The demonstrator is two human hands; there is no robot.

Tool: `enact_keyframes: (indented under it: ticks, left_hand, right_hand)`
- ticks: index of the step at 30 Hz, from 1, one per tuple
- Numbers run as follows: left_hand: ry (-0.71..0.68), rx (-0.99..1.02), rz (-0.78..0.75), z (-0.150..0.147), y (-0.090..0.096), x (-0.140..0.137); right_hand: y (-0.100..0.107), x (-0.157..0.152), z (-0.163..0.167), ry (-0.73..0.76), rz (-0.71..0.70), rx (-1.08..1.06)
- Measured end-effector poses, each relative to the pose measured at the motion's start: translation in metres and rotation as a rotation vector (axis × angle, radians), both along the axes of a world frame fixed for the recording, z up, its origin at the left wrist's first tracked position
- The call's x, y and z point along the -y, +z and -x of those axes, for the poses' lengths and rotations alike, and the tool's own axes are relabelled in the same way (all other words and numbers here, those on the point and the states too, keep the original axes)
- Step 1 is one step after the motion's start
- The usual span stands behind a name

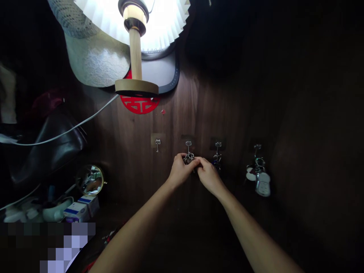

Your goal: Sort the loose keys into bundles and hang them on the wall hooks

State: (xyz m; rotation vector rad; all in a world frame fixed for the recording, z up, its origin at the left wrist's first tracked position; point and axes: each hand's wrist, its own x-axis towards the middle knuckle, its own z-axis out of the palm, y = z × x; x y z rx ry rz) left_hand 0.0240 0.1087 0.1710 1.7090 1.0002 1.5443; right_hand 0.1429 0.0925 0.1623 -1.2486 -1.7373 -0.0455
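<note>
A metal keyring bunch (189, 157) is at the small wall hook (188, 143), second from the left in a row. My left hand (182, 169) is closed around the bunch from the left, its thumb reaching across the front. My right hand (209, 172) pinches at the lower right of the same bunch, with its fingertips meeting the left thumb. The fingers hide most of the bunch, and I cannot tell whether its ring is fully on the hook.
An empty hook (157, 142) is to the left. To the right hang a dark key bunch (217, 161) and a larger bunch with pale tags (262, 182). Above are a lit lamp (136, 57) and caps (96, 60). A round mirror (90, 180) and small boxes (76, 211) stand lower left.
</note>
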Motion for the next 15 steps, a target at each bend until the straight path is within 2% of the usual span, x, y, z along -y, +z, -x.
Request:
enact_keyframes:
  ticks: [5, 9, 15]
  left_hand:
    - [-0.287, 0.211, 0.175, -0.003, 0.002, -0.001]
    - [-0.458, 0.388, 0.396, -0.002, 0.002, 0.000]
    - [-0.473, 0.379, 0.448, -0.001, 0.002, 0.000]
  right_hand:
    - [0.012, 0.019, -0.010, -0.070, 0.002, 0.208]
    - [0.033, 0.023, -0.015, -0.155, -0.048, 0.247]
    - [0.050, 0.017, -0.008, -0.245, -0.061, 0.518]
